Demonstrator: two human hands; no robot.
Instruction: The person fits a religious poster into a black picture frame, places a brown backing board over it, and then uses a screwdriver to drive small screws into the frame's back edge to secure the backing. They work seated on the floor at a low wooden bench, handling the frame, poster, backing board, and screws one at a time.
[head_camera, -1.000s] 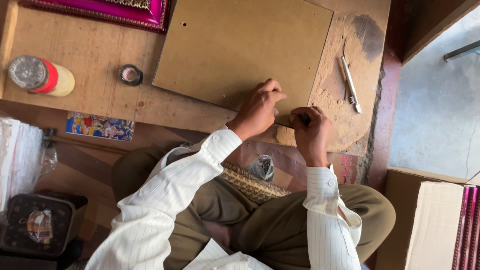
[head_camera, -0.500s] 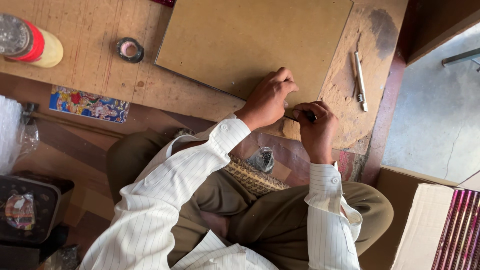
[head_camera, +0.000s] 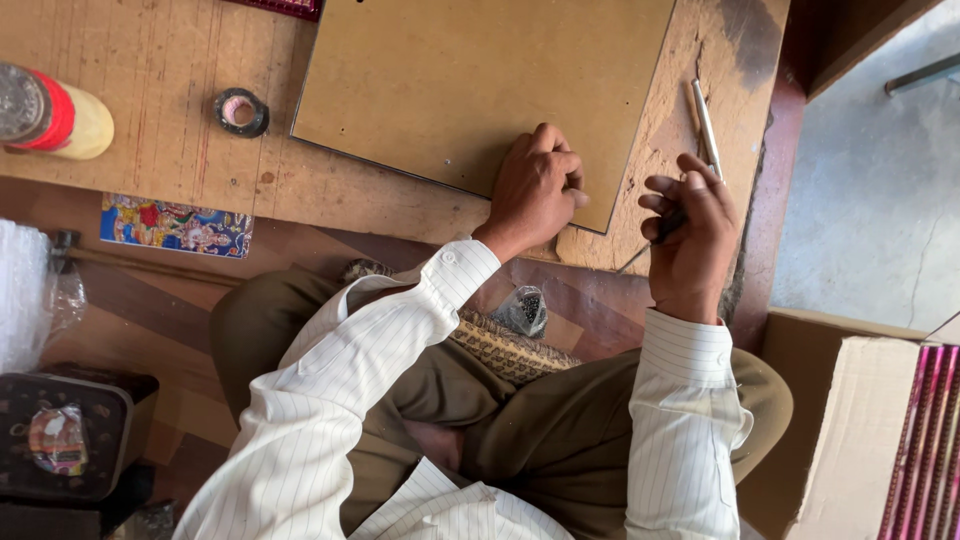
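Brown backing board (head_camera: 470, 80) is lying flat on the surface (head_camera: 160, 170); my left hand (head_camera: 535, 190) is pressing its near edge steady, while my right hand (head_camera: 695, 235) is closing its grip around a thin tool (head_camera: 650, 245).

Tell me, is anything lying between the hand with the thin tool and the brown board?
Nothing visible does. The right hand holds a thin metal tool beside the brown board, whose near corner the left hand presses; only bare worktable lies between.

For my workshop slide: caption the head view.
Seated at a worn table, the left hand presses a brown backing board while the right hand grips a thin dark-handled tool.
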